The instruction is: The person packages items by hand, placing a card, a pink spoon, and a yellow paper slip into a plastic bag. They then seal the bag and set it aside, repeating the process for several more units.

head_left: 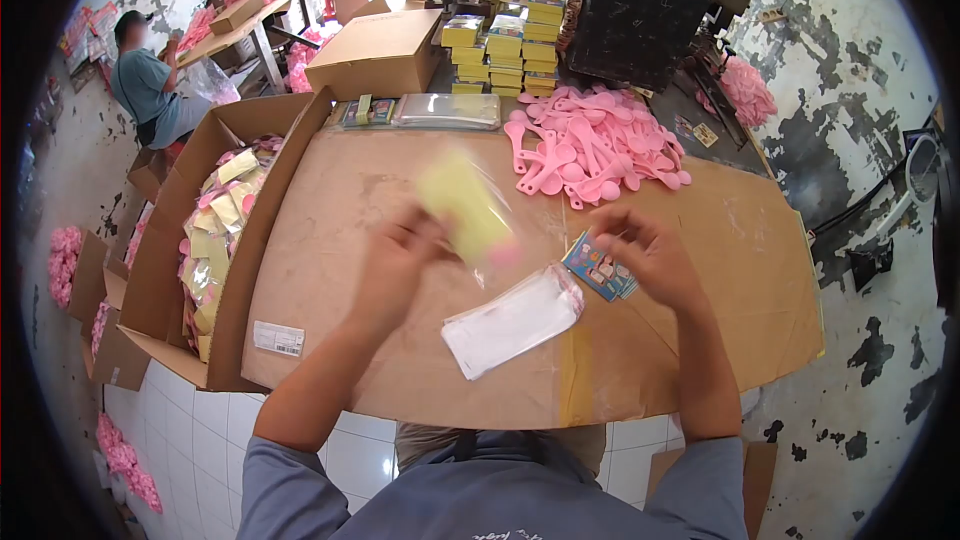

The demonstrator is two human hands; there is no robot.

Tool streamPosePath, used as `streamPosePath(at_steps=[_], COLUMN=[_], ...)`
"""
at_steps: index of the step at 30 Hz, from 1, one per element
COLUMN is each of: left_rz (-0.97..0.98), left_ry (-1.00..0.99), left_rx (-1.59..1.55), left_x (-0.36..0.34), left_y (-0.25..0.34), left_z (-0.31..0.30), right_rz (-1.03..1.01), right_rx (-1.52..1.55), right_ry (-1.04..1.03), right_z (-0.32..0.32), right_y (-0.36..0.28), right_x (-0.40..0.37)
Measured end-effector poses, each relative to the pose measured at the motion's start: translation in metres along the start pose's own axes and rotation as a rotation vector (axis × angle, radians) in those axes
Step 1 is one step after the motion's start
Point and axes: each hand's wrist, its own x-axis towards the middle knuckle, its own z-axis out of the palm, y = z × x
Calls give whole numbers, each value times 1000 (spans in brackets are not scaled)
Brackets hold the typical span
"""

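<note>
My left hand (408, 245) is closed at the lower left edge of a clear packet (465, 205) that holds something yellow and pink; motion blurs the packet. Over a small set of blue printed cards (600, 268), my right hand (645, 245) hovers with its fingers bent and apart, holding nothing visible. Just below and between the hands lies a stack of white, clear-edged plastic bags (515, 320) on the cardboard tabletop (350, 190). Behind the right hand is a heap of pink spoons (590, 145).
An open carton (215, 240) of filled packets stands at the left. Along the back are a closed box (375, 50), stacks of yellow-edged cards (505, 45), flat clear bags (447, 110) and a black metal machine (635, 15). A person (150, 80) sits at the far left.
</note>
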Motion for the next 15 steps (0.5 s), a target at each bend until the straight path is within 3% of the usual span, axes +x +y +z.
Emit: streamPosePath(at_steps=[3,6,8,12,15], left_rz=[387,386,305,80,421], left_ry=[495,473,259,-131,-243], left_rx=[-377,-571,-322,670,1073], left_x=[14,15,19,-2,-11], left_y=[30,36,-11,-32,-46], left_z=[-25,-29,-28,31,50], right_rz=[64,78,64,105,174], right_rx=[-383,-535,-540,-530,-433], right_ry=[155,162,102,51,110], right_z=[-36,-50,-45,-33,-32], right_y=[16,46,53,56,60], right_x=[-5,-11,-16,-15,-13])
